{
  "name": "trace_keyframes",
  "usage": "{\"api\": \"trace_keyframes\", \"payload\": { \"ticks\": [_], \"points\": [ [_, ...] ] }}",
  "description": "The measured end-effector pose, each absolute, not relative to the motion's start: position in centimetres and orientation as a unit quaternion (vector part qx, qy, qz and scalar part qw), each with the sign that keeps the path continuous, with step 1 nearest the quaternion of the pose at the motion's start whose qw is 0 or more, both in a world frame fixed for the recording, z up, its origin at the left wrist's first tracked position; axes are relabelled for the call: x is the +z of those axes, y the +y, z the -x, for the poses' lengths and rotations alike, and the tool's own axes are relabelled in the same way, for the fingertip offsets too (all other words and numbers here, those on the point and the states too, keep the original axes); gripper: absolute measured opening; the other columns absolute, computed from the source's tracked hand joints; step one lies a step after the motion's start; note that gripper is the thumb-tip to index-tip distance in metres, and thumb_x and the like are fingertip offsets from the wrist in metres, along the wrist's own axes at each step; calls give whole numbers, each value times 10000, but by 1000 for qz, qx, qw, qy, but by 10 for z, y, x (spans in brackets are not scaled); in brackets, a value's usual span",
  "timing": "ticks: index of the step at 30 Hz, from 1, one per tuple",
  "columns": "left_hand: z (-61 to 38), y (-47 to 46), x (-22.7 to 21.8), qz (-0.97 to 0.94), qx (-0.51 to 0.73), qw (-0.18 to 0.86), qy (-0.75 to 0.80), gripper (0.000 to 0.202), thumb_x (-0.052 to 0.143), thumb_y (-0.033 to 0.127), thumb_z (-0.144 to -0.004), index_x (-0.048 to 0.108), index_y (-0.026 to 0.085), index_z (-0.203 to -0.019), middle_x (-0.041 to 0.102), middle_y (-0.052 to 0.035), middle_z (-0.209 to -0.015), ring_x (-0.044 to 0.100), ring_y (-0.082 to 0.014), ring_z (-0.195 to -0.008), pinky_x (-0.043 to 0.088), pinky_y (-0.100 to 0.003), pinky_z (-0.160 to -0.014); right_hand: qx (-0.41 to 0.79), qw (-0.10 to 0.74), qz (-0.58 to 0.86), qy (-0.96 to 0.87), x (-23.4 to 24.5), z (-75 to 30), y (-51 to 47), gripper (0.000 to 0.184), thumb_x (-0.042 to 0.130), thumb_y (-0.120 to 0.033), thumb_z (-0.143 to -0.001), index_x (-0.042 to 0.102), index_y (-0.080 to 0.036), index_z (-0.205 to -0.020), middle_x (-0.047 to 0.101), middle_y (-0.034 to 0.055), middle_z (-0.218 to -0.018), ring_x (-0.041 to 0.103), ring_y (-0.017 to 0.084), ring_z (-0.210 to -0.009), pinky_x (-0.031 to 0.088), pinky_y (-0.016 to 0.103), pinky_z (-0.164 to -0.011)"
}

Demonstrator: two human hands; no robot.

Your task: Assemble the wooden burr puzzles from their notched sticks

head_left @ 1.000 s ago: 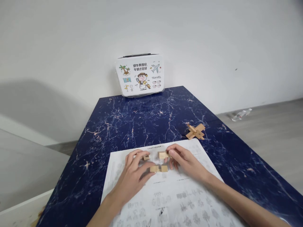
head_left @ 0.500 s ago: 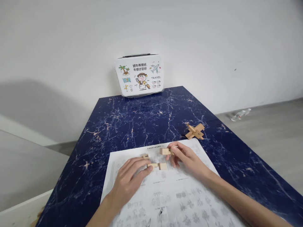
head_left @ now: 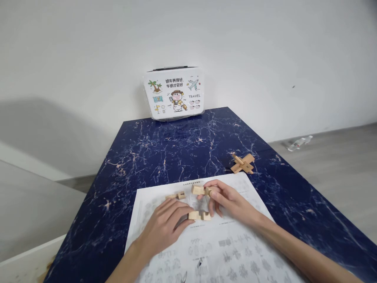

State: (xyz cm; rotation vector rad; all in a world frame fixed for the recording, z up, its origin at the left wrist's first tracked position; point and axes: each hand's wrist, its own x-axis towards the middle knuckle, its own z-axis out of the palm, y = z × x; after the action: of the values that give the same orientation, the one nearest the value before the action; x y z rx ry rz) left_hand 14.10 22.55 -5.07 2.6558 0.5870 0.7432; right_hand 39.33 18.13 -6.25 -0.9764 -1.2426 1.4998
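My left hand [head_left: 167,222] pinches the left end of a notched wooden puzzle block [head_left: 194,215] low over the printed sheet [head_left: 182,232]. In my right hand [head_left: 225,198] is a second notched wooden block [head_left: 198,190], gripped at its right end between thumb and fingers. The two blocks are apart, the right-hand one farther from me. Just beyond my left fingers a third wooden block marked 3 [head_left: 181,195] lies on the sheet, partly covered by that hand.
A cross-shaped wooden assembly [head_left: 243,164] rests at the sheet's far right corner. At the back of the dark blue marbled table [head_left: 176,149], a white cartoon case [head_left: 174,94] leans by the wall. Clear bottles [head_left: 299,143] lie on the floor to the right.
The left-hand block has shifted slightly right and nearer me and turned to show its notch. The right-hand block has moved a little left. More of the block marked 3 shows.
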Motion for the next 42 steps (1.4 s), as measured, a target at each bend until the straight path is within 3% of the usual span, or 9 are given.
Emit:
{"api": "trace_keyframes", "payload": {
  "ticks": [5,10,13,19,23,27,33,37,42],
  "points": [
    [-138,226,-57,-915,255,203,238,112,656,236,-1007,626,250,-1114,775,-25,-1045,743,-237,-955,570,-429,-927,594,457,415,-516,-66,-394,179,368,607,-573,-998,558,-211,-1040,778,79,-946,601,126,-544,408,285,-527],
    [-131,228,-65,-880,266,268,288,154,646,268,-1017,640,261,-1170,773,-47,-1084,735,-193,-850,600,-333,-784,598,464,416,-503,-63,-395,178,342,625,-542,-1003,610,-200,-1022,764,52,-855,535,112,-522,382,279,-535],
    [-132,229,-63,-881,282,272,263,157,659,254,-1012,644,253,-1167,767,-54,-1099,730,-211,-970,589,-353,-868,612,480,401,-484,-63,-396,179,348,650,-539,-992,630,-193,-1019,748,47,-846,510,101,-510,372,274,-527],
    [-141,227,-47,-921,271,179,214,129,674,194,-956,630,235,-1070,742,-41,-1018,669,-245,-962,505,-423,-883,603,504,402,-469,-67,-398,182,334,661,-523,-997,641,-190,-1013,718,37,-844,485,91,-505,340,271,-519],
    [-133,234,-43,-898,307,115,293,256,622,143,-882,609,215,-1127,694,-81,-1095,613,-281,-1052,480,-473,-946,603,506,403,-467,-66,-398,181,310,647,-504,-1011,643,-194,-999,722,51,-877,490,98,-521,335,282,-528],
    [-126,245,-51,-889,263,33,373,388,685,206,-832,586,172,-1205,642,-131,-1205,555,-341,-1142,480,-529,-978,608,509,399,-461,-63,-397,180,308,642,-500,-1014,644,-193,-989,721,54,-878,484,98,-528,333,284,-535],
    [-126,248,-64,-890,254,37,376,48,565,207,-1003,604,204,-1029,666,-90,-1129,571,-299,-1126,483,-476,-977,608,515,394,-458,-65,-398,181,304,642,-497,-1017,646,-195,-993,721,52,-887,491,98,-536,336,281,-532],
    [-125,246,-65,-883,264,91,378,131,465,204,-1075,580,212,-1012,675,-48,-1041,624,-229,-978,493,-397,-902,606,520,392,-456,-66,-398,181,298,638,-489,-1022,647,-193,-985,712,43,-875,486,95,-534,339,277,-533],
    [-124,248,-62,-883,247,54,396,167,441,284,-1088,585,200,-1073,671,-76,-1077,630,-250,-960,476,-412,-888,609,518,392,-455,-65,-397,181,295,637,-486,-1023,644,-193,-985,710,43,-876,483,95,-531,334,277,-533]
  ]
}}
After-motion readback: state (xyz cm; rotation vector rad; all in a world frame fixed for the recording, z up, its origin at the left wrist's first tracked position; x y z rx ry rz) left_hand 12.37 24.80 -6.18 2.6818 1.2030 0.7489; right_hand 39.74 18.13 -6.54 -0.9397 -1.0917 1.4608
